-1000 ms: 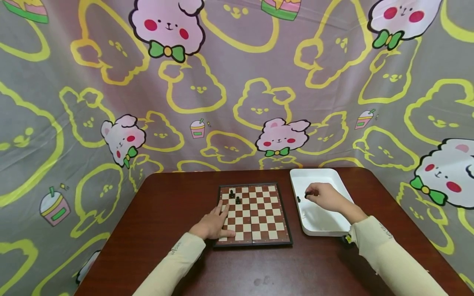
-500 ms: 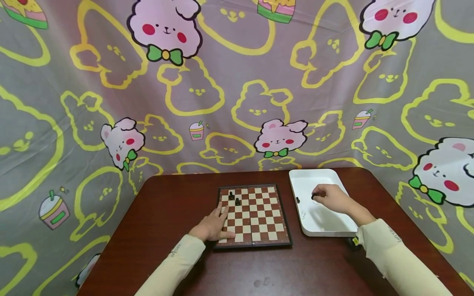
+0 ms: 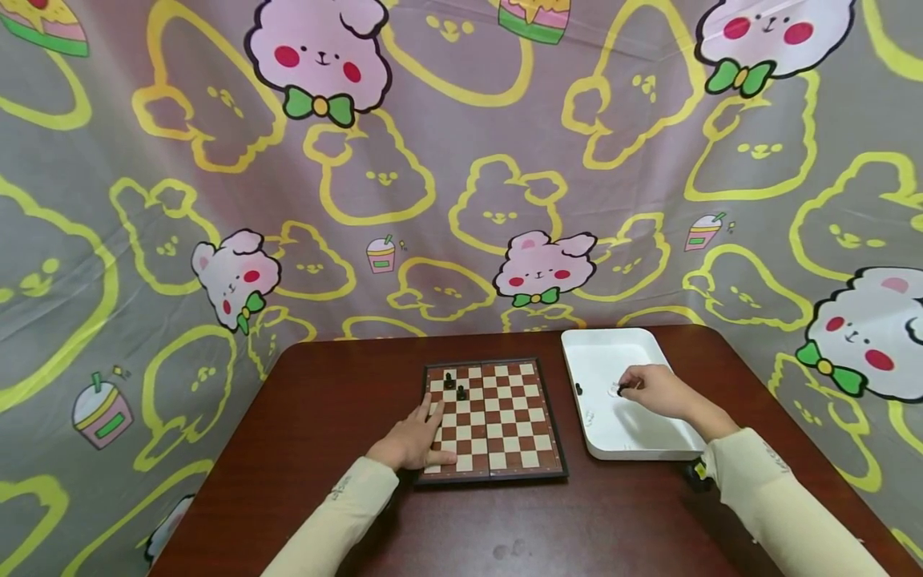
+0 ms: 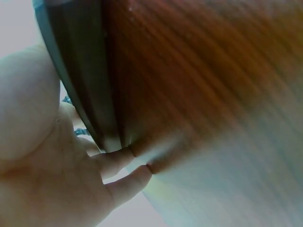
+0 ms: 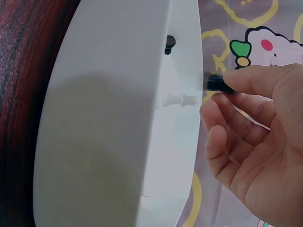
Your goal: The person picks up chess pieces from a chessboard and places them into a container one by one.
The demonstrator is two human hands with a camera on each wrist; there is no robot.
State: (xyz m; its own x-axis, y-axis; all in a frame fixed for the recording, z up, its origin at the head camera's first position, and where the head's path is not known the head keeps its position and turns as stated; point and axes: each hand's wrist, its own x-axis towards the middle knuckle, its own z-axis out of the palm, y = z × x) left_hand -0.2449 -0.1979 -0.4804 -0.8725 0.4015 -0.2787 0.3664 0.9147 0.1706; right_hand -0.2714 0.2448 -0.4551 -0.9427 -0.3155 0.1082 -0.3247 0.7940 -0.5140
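Note:
My left hand (image 3: 413, 442) lies with spread fingers over the left edge of a brown-and-cream chessboard (image 3: 515, 425). In the left wrist view, two fingertips (image 4: 142, 174) reach past the board's dark side (image 4: 87, 71) to the wooden surface. Two black chess pieces (image 3: 449, 382) stand near the board's far left corner. Over a white tray (image 3: 606, 349) on the right, my right hand (image 3: 659, 394) pinches a black chess piece (image 5: 217, 82) between thumb and fingers. A white chess piece (image 5: 182, 100) and another black piece (image 5: 169, 43) lie in the tray.
The dark wooden table (image 3: 339, 377) carries board and tray side by side, with a narrow gap between. More pale pieces (image 3: 590, 418) lie by the tray's left wall. A patterned cloth (image 3: 433, 184) hangs behind and at both sides.
My right hand has shifted a little to the right and nearer over the tray, still pinching the black chess piece. My left hand stays on the board's edge.

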